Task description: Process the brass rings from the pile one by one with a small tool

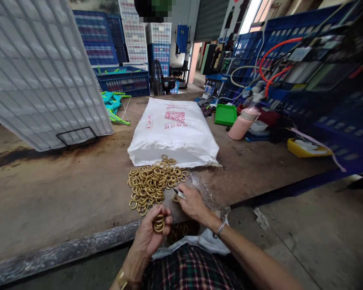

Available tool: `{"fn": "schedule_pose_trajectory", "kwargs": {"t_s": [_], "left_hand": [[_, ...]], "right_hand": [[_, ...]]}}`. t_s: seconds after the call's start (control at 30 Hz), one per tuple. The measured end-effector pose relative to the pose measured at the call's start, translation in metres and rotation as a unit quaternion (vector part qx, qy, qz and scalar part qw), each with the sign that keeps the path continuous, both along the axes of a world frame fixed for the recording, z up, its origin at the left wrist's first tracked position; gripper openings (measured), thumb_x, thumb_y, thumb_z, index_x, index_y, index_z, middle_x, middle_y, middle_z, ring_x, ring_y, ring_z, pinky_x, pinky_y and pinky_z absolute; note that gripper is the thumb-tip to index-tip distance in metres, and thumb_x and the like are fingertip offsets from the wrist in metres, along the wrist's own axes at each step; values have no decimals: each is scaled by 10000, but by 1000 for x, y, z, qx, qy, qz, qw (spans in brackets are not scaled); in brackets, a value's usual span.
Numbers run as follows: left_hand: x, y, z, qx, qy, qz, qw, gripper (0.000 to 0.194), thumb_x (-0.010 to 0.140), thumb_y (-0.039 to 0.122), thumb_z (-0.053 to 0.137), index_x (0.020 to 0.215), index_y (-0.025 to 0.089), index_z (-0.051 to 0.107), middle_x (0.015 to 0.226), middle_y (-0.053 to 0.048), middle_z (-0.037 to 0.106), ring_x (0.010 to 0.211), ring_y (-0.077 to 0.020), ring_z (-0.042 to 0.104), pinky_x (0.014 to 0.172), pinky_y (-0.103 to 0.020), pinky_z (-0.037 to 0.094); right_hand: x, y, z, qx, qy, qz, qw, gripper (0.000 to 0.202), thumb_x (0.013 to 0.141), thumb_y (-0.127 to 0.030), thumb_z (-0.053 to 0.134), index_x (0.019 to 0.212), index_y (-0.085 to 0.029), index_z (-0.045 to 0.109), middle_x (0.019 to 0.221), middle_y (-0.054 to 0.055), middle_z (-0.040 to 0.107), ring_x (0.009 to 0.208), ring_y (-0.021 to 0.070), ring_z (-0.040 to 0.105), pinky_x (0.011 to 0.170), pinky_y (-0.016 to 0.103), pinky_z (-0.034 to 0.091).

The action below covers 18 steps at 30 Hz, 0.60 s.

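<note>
A heap of brass-coloured rings (pixel 151 181) lies on the worktable in front of a white woven sack (pixel 172 133). My left hand (pixel 148 237), at the table's front edge, is closed around several brass rings (pixel 159 224), stacked between fingers and thumb. Just right of the heap, my right hand (pixel 195 203) is closed on a small dark-tipped blade (pixel 176 191) with a white part by the fingers; its handle is mostly hidden. One more ring (pixel 174 198) shows beneath those fingertips. Below the table edge, an open bag (pixel 196 240) in front of my body contains more rings, partly in shadow.
A tall white slatted crate (pixel 48 80) stands at the left, near teal and green plastic frames (pixel 116 106). To the right are a green tray (pixel 225 114), a pink bottle (pixel 243 124) and a yellow tray (pixel 308 149). Machinery with orange hoses (pixel 269 60) stands behind them.
</note>
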<state>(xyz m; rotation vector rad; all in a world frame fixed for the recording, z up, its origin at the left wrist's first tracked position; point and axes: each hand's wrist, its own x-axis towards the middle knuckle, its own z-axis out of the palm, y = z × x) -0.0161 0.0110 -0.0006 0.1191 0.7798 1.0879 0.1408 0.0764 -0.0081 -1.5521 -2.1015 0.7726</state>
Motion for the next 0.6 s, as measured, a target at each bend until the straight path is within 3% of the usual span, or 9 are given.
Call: {"fn": "schedule_pose_trajectory", "kwargs": {"t_s": [0.17, 0.27, 0.33, 0.43, 0.53, 0.6], "left_hand": [[5, 2, 0, 62, 170, 33, 983, 316, 627, 370, 741, 692, 168, 507, 610, 43, 555, 440, -50, 450, 353, -140, 291], [9, 4, -2, 130, 340, 31, 931, 273, 682, 397, 674, 819, 186, 568, 510, 73, 515, 373, -62, 396, 355, -173, 306], [11, 4, -2, 183, 418, 35, 889, 262, 685, 363, 661, 874, 186, 620, 558, 45, 576, 446, -91, 481, 445, -204, 391], [11, 5, 2, 246, 453, 53, 855, 205, 663, 299, 667, 835, 188, 679, 765, -23, 676, 688, -155, 594, 659, -254, 456], [10, 5, 7, 254, 455, 41, 853, 110, 675, 253, 660, 760, 190, 690, 703, -17, 661, 663, -159, 574, 666, -251, 436], [10, 5, 8, 249, 452, 29, 856, 61, 680, 246, 664, 695, 190, 682, 626, -3, 623, 620, -152, 540, 636, -239, 417]], "right_hand": [[-7, -3, 4, -156, 220, -26, 963, 46, 692, -209, 484, 660, -189, 459, 571, -66, 425, 537, 85, 381, 515, 196, 293], [-11, -8, 12, -276, 309, -44, 909, 96, 665, -246, 515, 675, -199, 433, 498, -105, 338, 423, 55, 280, 424, 186, 229], [-12, -12, 17, -344, 352, -43, 869, 138, 652, -268, 534, 701, -208, 420, 475, -124, 303, 371, 41, 218, 376, 183, 171], [-13, -14, 22, -408, 389, -33, 825, 188, 631, -278, 560, 733, -214, 415, 477, -138, 307, 339, 25, 176, 345, 175, 122], [-13, -14, 20, -437, 407, -33, 801, 206, 645, -304, 571, 742, -213, 414, 504, -132, 363, 327, 14, 180, 339, 165, 118], [-14, -14, 18, -430, 406, -37, 806, 206, 683, -352, 559, 744, -206, 427, 528, -114, 416, 324, 12, 192, 336, 168, 119]]}}
